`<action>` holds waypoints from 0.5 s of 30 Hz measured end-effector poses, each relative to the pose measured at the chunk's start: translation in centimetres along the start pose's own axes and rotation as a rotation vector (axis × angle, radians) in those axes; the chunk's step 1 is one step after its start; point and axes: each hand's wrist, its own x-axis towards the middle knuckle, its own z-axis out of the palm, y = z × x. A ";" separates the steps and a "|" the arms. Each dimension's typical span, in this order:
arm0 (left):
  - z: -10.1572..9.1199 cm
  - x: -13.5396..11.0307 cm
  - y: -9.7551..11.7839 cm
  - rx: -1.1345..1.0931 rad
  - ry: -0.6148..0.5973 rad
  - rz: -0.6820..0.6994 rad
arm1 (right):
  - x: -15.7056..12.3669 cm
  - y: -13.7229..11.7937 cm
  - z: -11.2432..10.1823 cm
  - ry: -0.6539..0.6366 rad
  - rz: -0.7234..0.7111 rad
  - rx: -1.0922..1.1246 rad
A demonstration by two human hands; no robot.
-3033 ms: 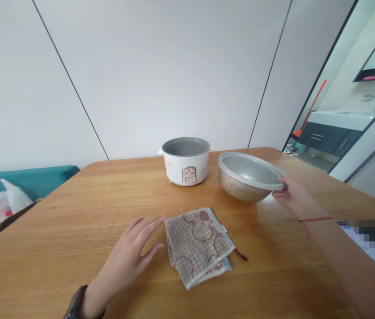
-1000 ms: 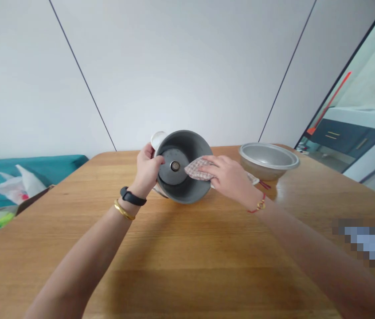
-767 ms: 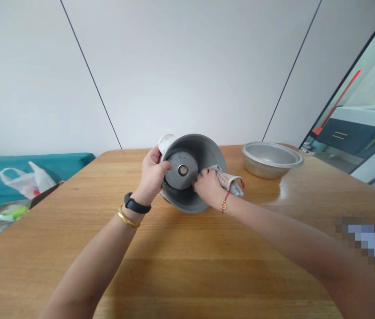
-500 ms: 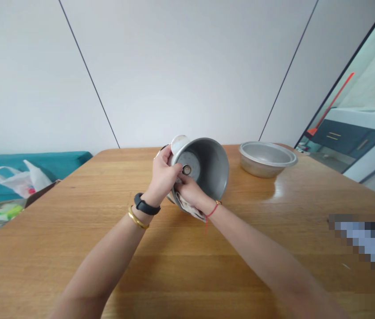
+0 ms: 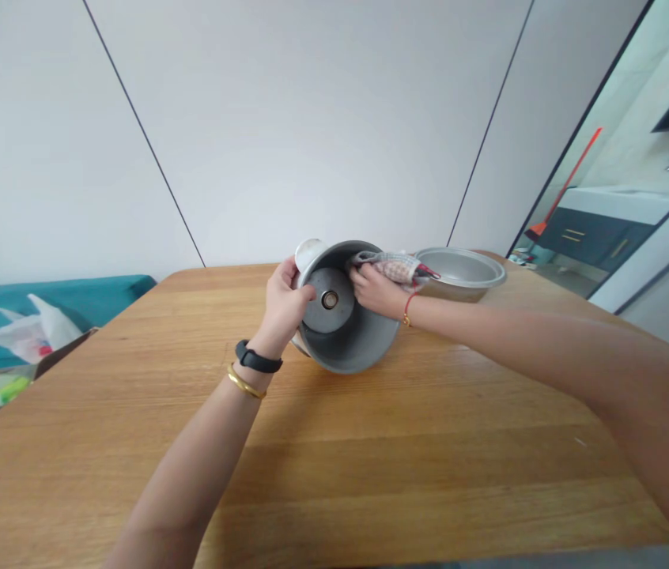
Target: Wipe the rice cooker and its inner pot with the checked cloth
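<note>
A white rice cooker body (image 5: 346, 344) lies tipped on its side on the wooden table (image 5: 370, 442), its grey inside and round heating plate facing me. My left hand (image 5: 285, 304) grips its left rim, fingers curled over the edge. My right hand (image 5: 377, 289) is closed on a checked cloth (image 5: 394, 265) and presses it against the upper right of the cooker's inner wall. Part of the cloth hangs over the rim.
A metal inner pot (image 5: 460, 271) stands upright just right of the cooker, behind my right hand. A teal surface with plastic bags (image 5: 11, 336) lies off the table's left edge. A doorway to a bathroom (image 5: 613, 197) opens at the right.
Over three seconds the cooker was tipped over and the cloth taken off the table. In the last half second my right hand swept the cloth from the lower left inside to the upper right.
</note>
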 end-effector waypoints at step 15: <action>-0.7 0.1 0.1 -0.212 0.055 0.004 | -1.1 -7.2 -1.8 -0.177 0.231 0.546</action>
